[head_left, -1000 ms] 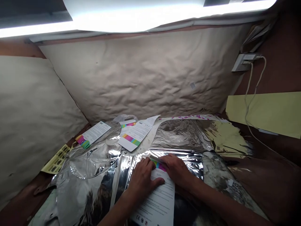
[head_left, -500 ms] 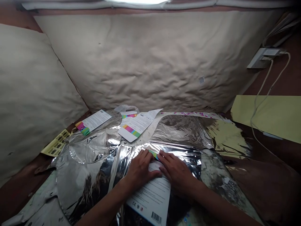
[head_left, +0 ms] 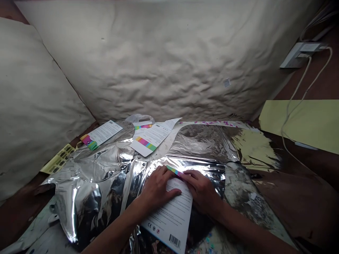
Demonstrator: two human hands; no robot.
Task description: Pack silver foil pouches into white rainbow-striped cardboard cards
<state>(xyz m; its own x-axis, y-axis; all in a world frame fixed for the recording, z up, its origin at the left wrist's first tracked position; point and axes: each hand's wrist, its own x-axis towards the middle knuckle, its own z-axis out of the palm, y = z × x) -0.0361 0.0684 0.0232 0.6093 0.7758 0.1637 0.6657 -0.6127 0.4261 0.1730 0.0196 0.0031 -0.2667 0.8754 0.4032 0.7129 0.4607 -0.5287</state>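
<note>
Squarely in the head view, the left hand (head_left: 157, 188) and the right hand (head_left: 201, 188) lie open and flat on a long white printed card (head_left: 169, 211), fingers spread, with neither closing around it. The left thumb (head_left: 172, 193) rests across the card's printed face, while the right fingers (head_left: 189, 175) press near its far edge. A rainbow-coloured band (head_left: 174, 171) along that edge shows between the hands, and a barcode (head_left: 174, 241) sits at the card's near end. The card lies on a crumpled silver foil sheet (head_left: 111, 197) that spreads to both sides of it. Beyond the card are two similar cards with colour bands, (head_left: 102, 133) and (head_left: 149, 137), and a piece of clear plastic (head_left: 140, 118). Farther off to the card's left lies a yellow sticker sheet (head_left: 59, 158). To its right, well apart, a pale yellow board (head_left: 299, 120) sits below a wall socket (head_left: 299, 54) with a white cable (head_left: 292, 102). Crinkled beige paper (head_left: 159, 60) lines the wall behind the card.
</note>
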